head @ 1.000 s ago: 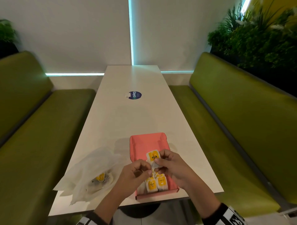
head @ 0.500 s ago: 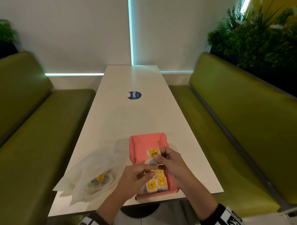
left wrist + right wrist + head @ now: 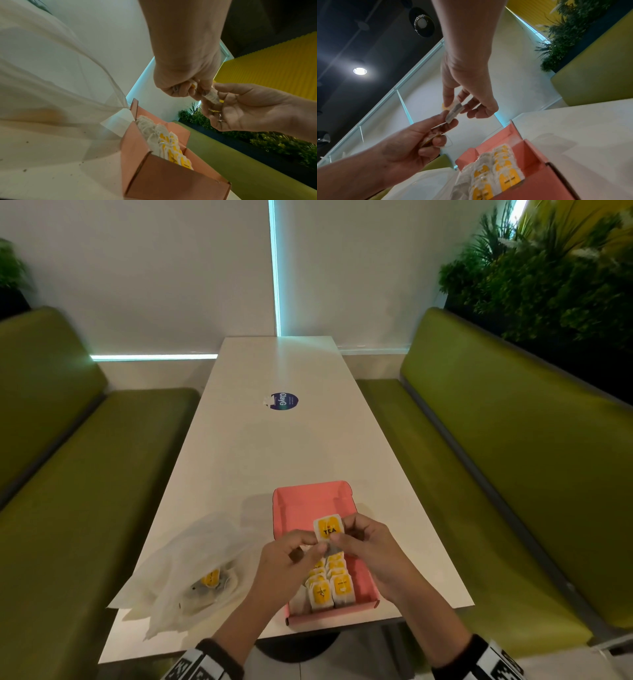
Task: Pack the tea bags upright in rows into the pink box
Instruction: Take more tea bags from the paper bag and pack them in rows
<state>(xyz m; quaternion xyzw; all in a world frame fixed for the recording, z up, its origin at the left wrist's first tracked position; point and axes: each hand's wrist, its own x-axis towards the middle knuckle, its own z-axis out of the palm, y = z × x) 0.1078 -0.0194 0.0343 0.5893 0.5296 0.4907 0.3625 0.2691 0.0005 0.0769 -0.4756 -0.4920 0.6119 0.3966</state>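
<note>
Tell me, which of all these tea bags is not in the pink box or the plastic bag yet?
The tea bag with "TEA" showing on its yellow label: both hands pinch it above the pink box, while the others stand packed in rows inside or lie in the plastic bag.

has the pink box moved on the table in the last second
No. The pink box sits at the same spot near the table front edge, equally far from the round blue sticker in the head view.

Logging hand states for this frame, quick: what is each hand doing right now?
Left hand: closed, pinching the lower end of the yellow-labelled paper tea bag.
Right hand: closed, pinching the same tea bag above the pink cardboard box.
</note>
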